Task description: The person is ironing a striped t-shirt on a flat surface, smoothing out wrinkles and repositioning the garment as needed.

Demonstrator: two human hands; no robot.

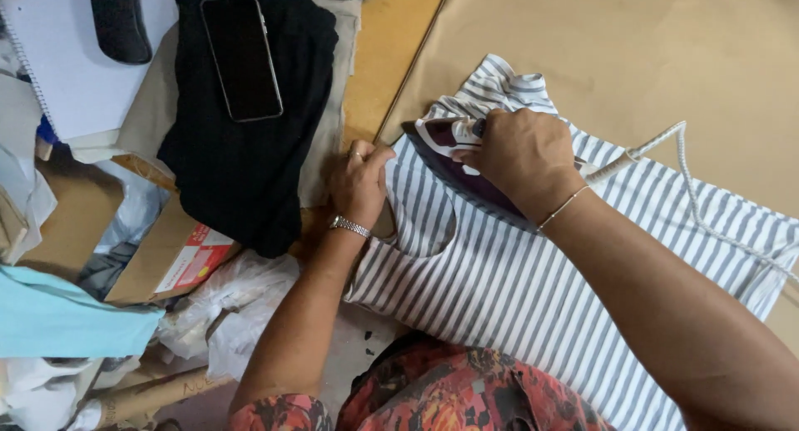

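A grey and white striped garment (491, 273) lies flat on a tan padded surface (666, 56). My right hand (520, 152) grips the handle of a purple and white clothes iron (454, 144), which rests on the garment near its neck opening. The iron's white cord (691, 181) trails off to the right. My left hand (359, 181), with a ring and a metal watch, presses the garment's left edge flat beside the iron, fingers together.
A black cloth (241, 148) with a dark phone (241, 56) on it lies to the left on beige fabric. Further left are a notebook (66, 56), a cardboard box (166, 256), plastic bags (233, 306) and light blue fabric (58, 319).
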